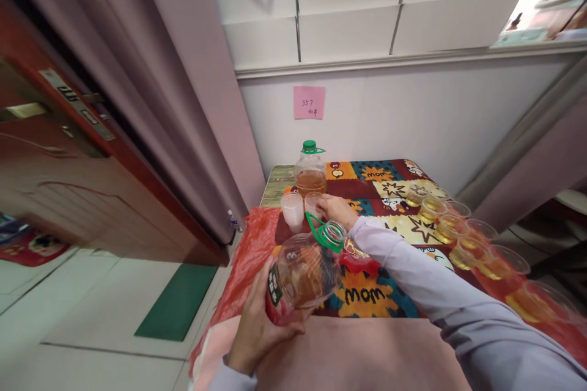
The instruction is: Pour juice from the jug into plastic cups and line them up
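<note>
My left hand [257, 327] is closed around the base of a large clear plastic jug [305, 272] with amber liquid in it. The jug is tilted forward, its open mouth and green handle ring [328, 233] pointing away from me. My right hand [336, 209] reaches across the table and its fingers close on a small clear plastic cup [313, 202]. A stack of clear cups [293, 210] stands just left of that cup. Behind them stands a second jug [310, 172] with a green cap, upright and partly full of amber liquid.
A row of several clear cups holding amber liquid [458, 235] runs along the right side of the patterned tablecloth [367, 302]. A red plastic sheet [250, 256] drapes over the table's left edge. A wall with a pink note [309, 102] is behind; a red door [68, 183] is at left.
</note>
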`<state>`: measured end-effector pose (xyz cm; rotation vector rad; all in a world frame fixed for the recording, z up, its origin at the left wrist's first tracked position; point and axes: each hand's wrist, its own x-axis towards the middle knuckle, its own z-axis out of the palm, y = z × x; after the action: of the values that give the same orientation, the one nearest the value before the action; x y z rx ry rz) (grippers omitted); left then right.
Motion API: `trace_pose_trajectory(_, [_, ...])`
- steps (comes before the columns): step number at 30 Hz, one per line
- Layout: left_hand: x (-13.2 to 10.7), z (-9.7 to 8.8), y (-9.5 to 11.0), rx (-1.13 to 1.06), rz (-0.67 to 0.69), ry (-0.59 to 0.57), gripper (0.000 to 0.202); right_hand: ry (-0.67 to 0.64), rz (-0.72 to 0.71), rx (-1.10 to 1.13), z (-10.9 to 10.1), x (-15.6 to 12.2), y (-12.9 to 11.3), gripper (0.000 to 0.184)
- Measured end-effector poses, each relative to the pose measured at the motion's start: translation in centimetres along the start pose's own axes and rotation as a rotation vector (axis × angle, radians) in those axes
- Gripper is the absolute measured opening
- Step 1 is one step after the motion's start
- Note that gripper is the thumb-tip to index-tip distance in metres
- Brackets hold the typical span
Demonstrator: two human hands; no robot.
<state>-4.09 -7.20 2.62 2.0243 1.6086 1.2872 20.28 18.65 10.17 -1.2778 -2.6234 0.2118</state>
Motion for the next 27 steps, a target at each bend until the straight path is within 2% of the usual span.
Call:
trace_pose_trajectory(6, [0.1, 0.1, 0.3, -0.030, -0.049, 0.007, 0.137, 0.218, -0.023, 0.097, 0.8, 0.0, 0.7, 0.007])
trace_pose_trajectory(10, [0.2, -0.2, 0.4, -0.055, -0.117, -0.022, 0.138, 0.419, -0.057, 0.175, -1.6, -1.4, 1.5, 0.016])
trace_pose_trajectory(14, [0.1, -0.5, -0.1, -0.081, -0.180, -0.036, 0.138, 0.634, -0.088, 0.225, -3.8, -6.2, 3.9, 0.021])
trace_pose_trajectory(15, [0.2, -0.5, -0.2, -0.090, -0.195, -0.034, 0.139, 0.638, -0.091, 0.226, -3.7, -7.8, 4.6, 0.020])
trace_pose_trajectory(17, [0.3, -0.5, -0.2, -0.104, -0.219, -0.029, 0.140, 0.556, -0.075, 0.215, -2.4, -10.8, 5.9, 0.020])
trace_pose_trajectory(20, [0.7, -0.6, 0.1, -0.096, -0.244, -0.035, 0.139, 0.400, -0.017, 0.191, 1.1, -14.2, 7.1, 0.024])
trace_pose_trajectory(23, [1.0, -0.7, 0.4, -0.074, -0.237, -0.037, 0.139, 0.358, 0.012, 0.186, 4.0, -15.6, 7.4, 0.026])
trace_pose_trajectory(27, [1.2, -0.8, 0.5, -0.047, -0.236, -0.072, 0.139, 0.350, 0.021, 0.198, 5.5, -15.6, 7.3, 0.026])
